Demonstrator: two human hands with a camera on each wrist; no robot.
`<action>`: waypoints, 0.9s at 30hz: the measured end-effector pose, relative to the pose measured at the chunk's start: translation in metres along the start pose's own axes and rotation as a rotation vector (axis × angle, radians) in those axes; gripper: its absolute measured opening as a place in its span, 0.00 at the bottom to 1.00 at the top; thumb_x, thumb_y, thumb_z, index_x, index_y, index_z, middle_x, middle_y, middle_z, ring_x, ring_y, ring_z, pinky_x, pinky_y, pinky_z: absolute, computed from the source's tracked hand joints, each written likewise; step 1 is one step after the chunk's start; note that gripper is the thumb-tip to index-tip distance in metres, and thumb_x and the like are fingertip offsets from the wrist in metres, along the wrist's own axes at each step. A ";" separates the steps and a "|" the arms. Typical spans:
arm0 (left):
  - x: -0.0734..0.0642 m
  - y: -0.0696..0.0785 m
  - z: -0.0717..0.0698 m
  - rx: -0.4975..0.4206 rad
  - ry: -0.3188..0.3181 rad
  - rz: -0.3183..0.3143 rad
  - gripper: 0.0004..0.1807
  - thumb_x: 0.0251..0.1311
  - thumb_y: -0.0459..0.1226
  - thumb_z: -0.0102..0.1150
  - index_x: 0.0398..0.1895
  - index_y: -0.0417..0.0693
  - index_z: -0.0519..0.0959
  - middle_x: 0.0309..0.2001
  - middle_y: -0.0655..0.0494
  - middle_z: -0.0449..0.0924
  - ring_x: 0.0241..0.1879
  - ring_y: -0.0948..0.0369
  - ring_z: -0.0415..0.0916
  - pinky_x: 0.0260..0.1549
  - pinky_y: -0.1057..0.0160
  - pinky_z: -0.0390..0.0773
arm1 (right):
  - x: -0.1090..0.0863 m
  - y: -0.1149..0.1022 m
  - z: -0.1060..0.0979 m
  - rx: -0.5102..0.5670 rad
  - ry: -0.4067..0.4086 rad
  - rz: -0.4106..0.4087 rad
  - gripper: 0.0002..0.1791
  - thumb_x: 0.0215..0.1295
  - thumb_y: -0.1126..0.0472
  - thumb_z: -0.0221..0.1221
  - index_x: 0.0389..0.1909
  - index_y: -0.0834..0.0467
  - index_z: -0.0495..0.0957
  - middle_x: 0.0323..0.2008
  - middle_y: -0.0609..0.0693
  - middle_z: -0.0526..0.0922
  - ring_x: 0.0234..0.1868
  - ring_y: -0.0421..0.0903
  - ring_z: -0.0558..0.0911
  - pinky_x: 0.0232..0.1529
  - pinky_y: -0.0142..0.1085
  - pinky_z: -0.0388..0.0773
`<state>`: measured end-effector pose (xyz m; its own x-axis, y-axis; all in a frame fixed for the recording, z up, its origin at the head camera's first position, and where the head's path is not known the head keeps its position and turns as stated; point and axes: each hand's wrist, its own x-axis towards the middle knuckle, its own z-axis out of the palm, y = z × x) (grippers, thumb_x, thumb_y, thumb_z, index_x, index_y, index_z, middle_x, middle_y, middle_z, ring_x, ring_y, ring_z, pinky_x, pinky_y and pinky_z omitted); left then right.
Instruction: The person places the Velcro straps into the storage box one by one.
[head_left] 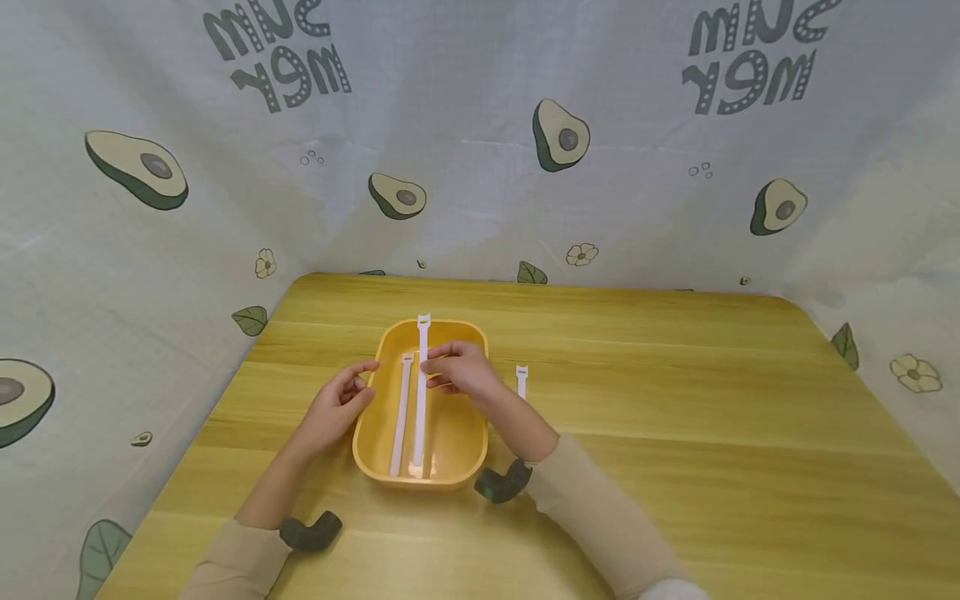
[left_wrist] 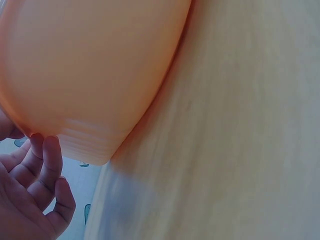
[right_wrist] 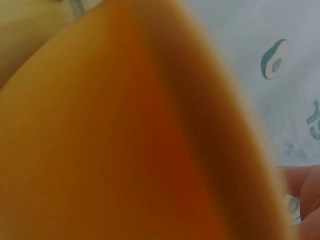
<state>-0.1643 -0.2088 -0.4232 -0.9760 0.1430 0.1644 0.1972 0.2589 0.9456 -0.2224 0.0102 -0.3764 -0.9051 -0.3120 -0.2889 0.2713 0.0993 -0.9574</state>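
A yellow plastic bin point(head_left: 365, 450) stands on the table. One white strap-type cable tie point(head_left: 401, 421) with a slotted head lies inside it, toward the left. My right hand point(head_left: 467, 368) reaches over the bin and pinches a second white cable tie point(head_left: 422, 417) between thumb and fingers, its head above the far rim. At the bin's left side, my left hand point(head_left: 341, 408) touches the rim with loosely bent fingers. The left wrist view shows those fingertips point(left_wrist: 51, 145) against the outer wall. In the right wrist view the bin wall hides most of the right hand point(right_wrist: 307, 192).
A third white cable tie point(head_left: 522, 380) lies right of the bin, partly hidden by the right forearm. Wood-grain table point(head_left: 712, 417) stretches to the right. A white avocado-print curtain point(head_left: 480, 167) encloses the back and sides. Dark curved devices point(head_left: 311, 532) sit at both wrists.
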 end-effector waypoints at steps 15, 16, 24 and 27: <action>-0.001 0.001 0.000 -0.009 0.004 0.022 0.20 0.68 0.26 0.52 0.61 0.27 0.67 0.32 0.48 0.70 0.26 0.66 0.66 0.25 0.71 0.68 | 0.011 0.009 0.008 -0.044 0.018 0.031 0.09 0.61 0.68 0.63 0.41 0.65 0.76 0.33 0.54 0.83 0.21 0.41 0.81 0.23 0.30 0.73; -0.001 0.001 0.000 -0.007 0.004 0.022 0.20 0.68 0.26 0.52 0.61 0.27 0.67 0.32 0.48 0.70 0.26 0.66 0.66 0.25 0.71 0.68 | 0.012 0.011 0.009 -0.057 0.023 0.026 0.09 0.60 0.69 0.64 0.40 0.65 0.77 0.33 0.54 0.83 0.21 0.41 0.81 0.23 0.30 0.73; -0.001 0.000 0.000 -0.006 -0.003 0.023 0.20 0.68 0.25 0.51 0.61 0.27 0.67 0.32 0.48 0.70 0.26 0.65 0.66 0.26 0.71 0.68 | 0.014 0.018 0.016 -0.117 0.131 0.016 0.07 0.58 0.70 0.64 0.35 0.64 0.76 0.27 0.54 0.80 0.18 0.43 0.80 0.18 0.29 0.72; -0.001 0.001 0.000 -0.012 -0.003 0.015 0.20 0.68 0.26 0.51 0.62 0.27 0.67 0.33 0.48 0.70 0.26 0.65 0.66 0.26 0.71 0.68 | 0.016 0.019 0.018 -0.114 0.148 0.015 0.06 0.57 0.72 0.64 0.32 0.65 0.76 0.25 0.54 0.79 0.17 0.42 0.78 0.18 0.29 0.74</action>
<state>-0.1629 -0.2089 -0.4228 -0.9725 0.1497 0.1782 0.2111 0.2448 0.9463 -0.2255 -0.0093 -0.3994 -0.9420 -0.1679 -0.2907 0.2534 0.2122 -0.9438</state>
